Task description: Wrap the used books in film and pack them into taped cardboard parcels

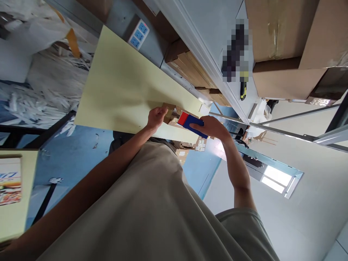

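A small brown cardboard box [170, 113] with shiny tape on it rests on the pale yellow tabletop [114, 76]. My left hand [156, 118] is at the box's left end, its fingers curled and the thumb against the edge. In my right hand [213, 127] is a flat blue and red box [194, 124], gripped from its right end with the thumb on top. The red end points left and overlaps the cardboard box in this view; whether the two touch, I cannot tell.
Behind the table are a power strip [139, 34] and a shelf holding cardboard boxes [280, 29] and a yellow-black cutter [243, 90]. White packing material [51, 72] is heaped at left. A colour-printed box [10, 181] sits on another table at lower left.
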`<state>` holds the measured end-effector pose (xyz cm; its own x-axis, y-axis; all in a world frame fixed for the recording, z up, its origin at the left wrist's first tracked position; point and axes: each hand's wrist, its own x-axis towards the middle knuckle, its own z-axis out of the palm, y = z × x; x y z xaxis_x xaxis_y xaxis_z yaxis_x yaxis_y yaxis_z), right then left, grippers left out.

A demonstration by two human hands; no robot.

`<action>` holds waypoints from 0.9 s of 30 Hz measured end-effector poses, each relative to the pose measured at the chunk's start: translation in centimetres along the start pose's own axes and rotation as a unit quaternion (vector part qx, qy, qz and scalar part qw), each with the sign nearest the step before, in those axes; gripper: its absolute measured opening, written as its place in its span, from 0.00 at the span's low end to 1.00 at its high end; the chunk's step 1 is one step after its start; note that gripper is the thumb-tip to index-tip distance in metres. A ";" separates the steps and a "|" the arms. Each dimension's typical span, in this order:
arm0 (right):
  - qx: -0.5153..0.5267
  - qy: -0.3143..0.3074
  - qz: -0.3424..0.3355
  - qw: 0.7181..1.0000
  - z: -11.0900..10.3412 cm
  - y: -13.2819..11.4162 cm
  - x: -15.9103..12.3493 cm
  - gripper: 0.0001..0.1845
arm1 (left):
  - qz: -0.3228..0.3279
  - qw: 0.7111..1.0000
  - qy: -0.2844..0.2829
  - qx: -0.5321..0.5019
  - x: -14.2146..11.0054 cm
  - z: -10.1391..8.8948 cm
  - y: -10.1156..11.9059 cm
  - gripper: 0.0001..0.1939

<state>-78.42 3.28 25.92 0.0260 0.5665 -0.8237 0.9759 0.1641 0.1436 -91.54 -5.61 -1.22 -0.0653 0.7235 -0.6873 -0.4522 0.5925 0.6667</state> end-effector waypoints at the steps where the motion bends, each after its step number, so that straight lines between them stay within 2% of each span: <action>1: -0.005 -0.001 0.004 1.000 -0.2 0.0 0.0 0.35 | -0.003 1.000 0.003 -0.001 0.1 -0.1 -0.4 0.16; 8: -0.050 -0.005 0.005 0.999 -0.2 -1.5 0.6 0.38 | -0.004 1.000 0.006 0.019 1.3 -0.1 -3.7 0.10; 11: -0.081 -0.009 0.007 0.997 0.3 -2.6 1.1 0.38 | 0.020 0.997 0.029 0.062 2.4 0.7 -5.2 0.07; 15: -0.104 -0.010 0.024 0.994 0.4 -3.4 1.3 0.39 | 0.051 0.994 0.027 0.098 3.2 1.9 -6.9 0.06; 18: -0.112 -0.011 0.030 0.993 0.2 -3.8 1.3 0.39 | 0.071 0.991 0.037 0.111 3.3 1.8 -7.8 0.02; 20: -0.117 -0.020 0.029 0.993 0.1 -4.0 1.2 0.39 | 0.078 0.988 0.050 0.127 3.2 0.9 -8.3 0.14; 22: -0.120 -0.029 0.028 0.992 0.1 -4.0 1.1 0.39 | 0.086 0.984 0.039 0.151 3.0 -0.3 -8.5 0.27; 25: -0.128 -0.030 0.031 0.991 0.3 -3.8 0.8 0.37 | 0.150 0.971 -0.050 0.181 2.2 -1.9 -7.8 0.41; 27: -0.133 -0.020 0.029 0.991 0.6 -3.9 0.6 0.35 | 0.220 0.946 -0.134 0.197 1.6 -2.2 -6.6 0.50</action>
<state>-82.07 2.50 24.60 0.0940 0.5496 -0.8301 0.8816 0.3415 0.3259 -90.67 -9.16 -7.33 0.0816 0.9632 -0.2561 -0.0642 0.2615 0.9631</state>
